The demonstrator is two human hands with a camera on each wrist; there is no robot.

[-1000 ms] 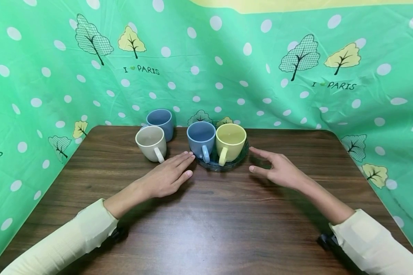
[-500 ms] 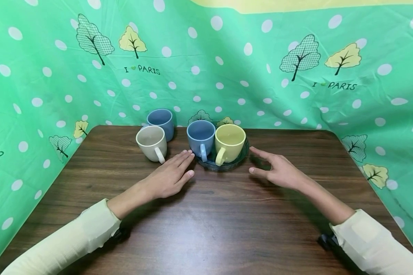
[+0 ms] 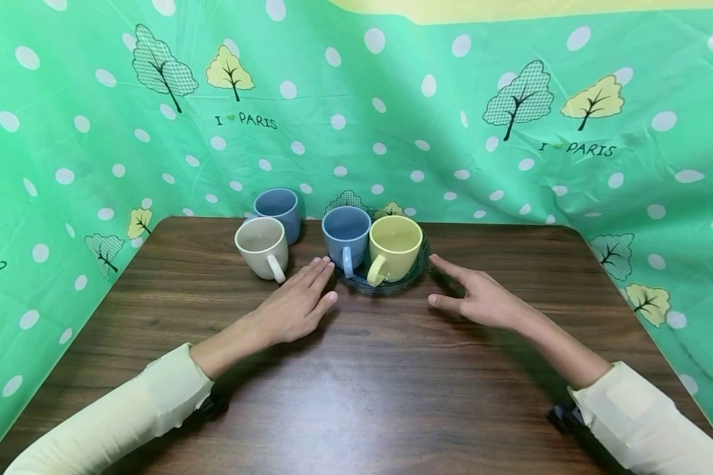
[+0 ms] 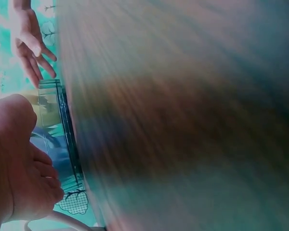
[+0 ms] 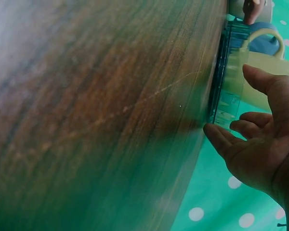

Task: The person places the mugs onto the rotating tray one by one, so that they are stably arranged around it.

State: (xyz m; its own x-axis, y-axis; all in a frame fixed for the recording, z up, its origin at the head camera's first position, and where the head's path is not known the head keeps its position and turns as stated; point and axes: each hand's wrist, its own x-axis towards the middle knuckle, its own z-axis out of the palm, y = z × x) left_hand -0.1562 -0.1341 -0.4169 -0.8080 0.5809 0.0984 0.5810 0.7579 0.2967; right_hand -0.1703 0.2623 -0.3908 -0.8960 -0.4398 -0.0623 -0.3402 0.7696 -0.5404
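Observation:
A clear glass dish [image 3: 386, 288] with a raised rim stands near the table's back edge. On it, side by side, are a blue mug [image 3: 340, 245] at left and a yellow mug [image 3: 399, 257] at right, both upright. Straight fingers of my left hand [image 3: 294, 309] reach the dish's left rim. At its right rim are the extended fingers of my right hand [image 3: 481, 297], thumb apart. The right wrist view shows the fingertips close against the glass dish [image 5: 224, 77], with the yellow mug [image 5: 260, 91] behind. Neither hand grips anything.
Left of the dish, a white mug [image 3: 258, 254] stands close to my left fingers. Behind it is a second blue mug [image 3: 288, 221]. A green dotted cloth [image 3: 356, 99] hangs behind the brown wooden table [image 3: 356, 382].
Dish and mugs have turned slightly clockwise, seen from above: the blue mug shifts back, the yellow one forward and left, both handles swing left. My left hand has slid slightly right.

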